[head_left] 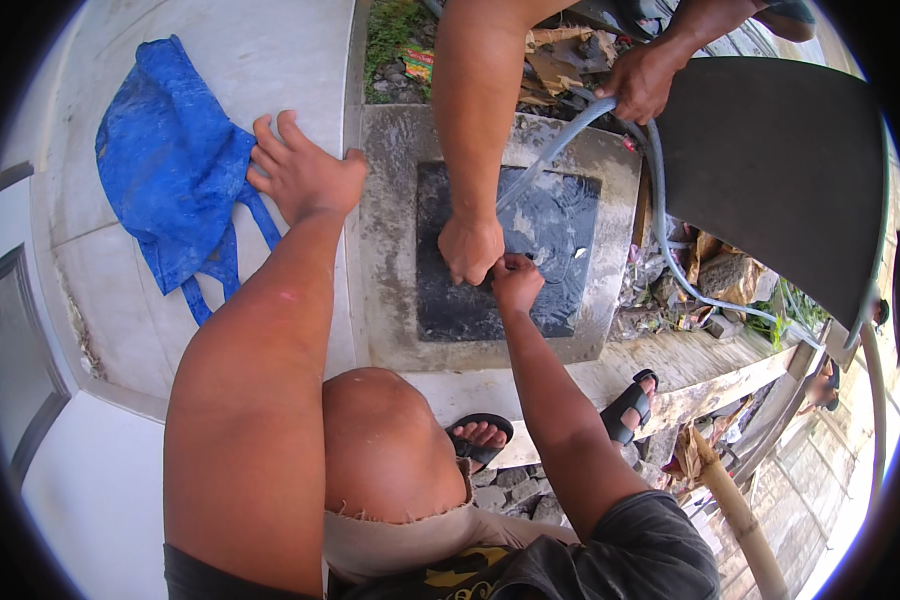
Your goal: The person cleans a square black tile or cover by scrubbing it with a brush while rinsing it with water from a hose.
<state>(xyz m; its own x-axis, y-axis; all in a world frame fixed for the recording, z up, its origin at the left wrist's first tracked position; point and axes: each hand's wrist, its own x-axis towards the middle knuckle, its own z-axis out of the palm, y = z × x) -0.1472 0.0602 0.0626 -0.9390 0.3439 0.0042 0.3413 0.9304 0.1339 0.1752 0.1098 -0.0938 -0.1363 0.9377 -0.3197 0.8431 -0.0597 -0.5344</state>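
Observation:
My left hand [310, 172] is open, its fingers spread against the pale tiled ledge beside a crumpled blue cloth bag [165, 165] with straps. Over a dark square [460, 315] with rippling water, set in a concrete frame [385, 230], my right hand [518, 284] is closed in a pinch. Whatever its fingers hold is hidden. Right next to it, nearly touching, is a co-worker's closed hand [472, 248], reaching down from the far side. The co-worker's other hand [640, 82] grips a clear bluish hose [576, 128] that runs down toward the water.
A large black panel [770, 170] stands at the right. The hose continues past rubble and a rock [730, 278] to the lower right. A bamboo pole [740, 515] rises near my right arm. My sandalled feet are by broken stones [515, 490]. Weeds [390, 40] and scraps lie beyond the frame.

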